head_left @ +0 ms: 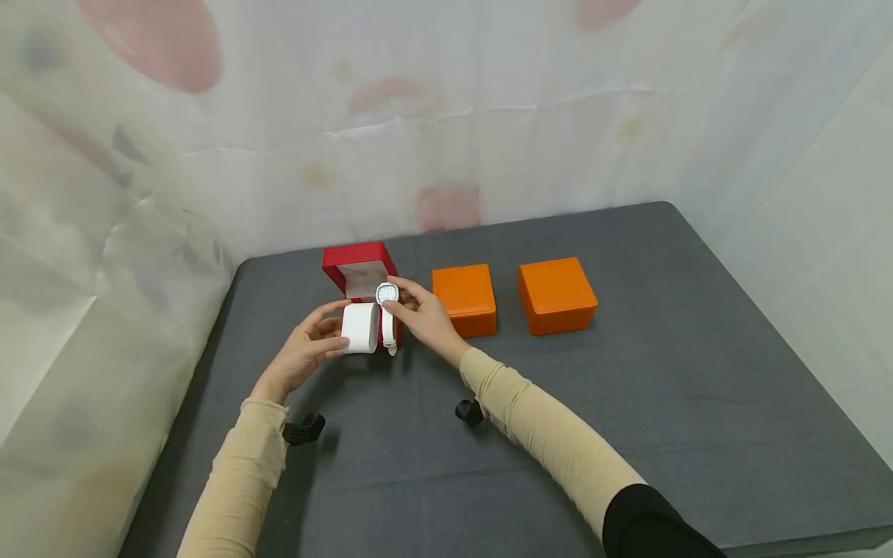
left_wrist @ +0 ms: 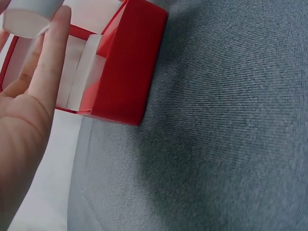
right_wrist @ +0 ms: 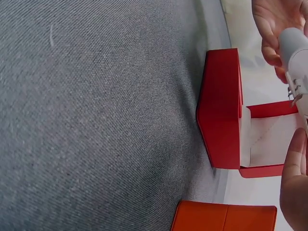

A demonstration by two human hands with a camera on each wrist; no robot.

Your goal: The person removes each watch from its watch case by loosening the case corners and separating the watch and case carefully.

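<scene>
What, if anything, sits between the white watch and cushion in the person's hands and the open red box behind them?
Nothing visible does. The left hand holds the white cushion, the right hand pinches the white watch, both directly in front of the open red box. The two orange boxes stand off to the right.

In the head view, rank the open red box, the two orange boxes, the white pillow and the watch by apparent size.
1. Open red square box
2. Two closed orange boxes, alike
3. White cylindrical pillow
4. White-strapped watch
</scene>
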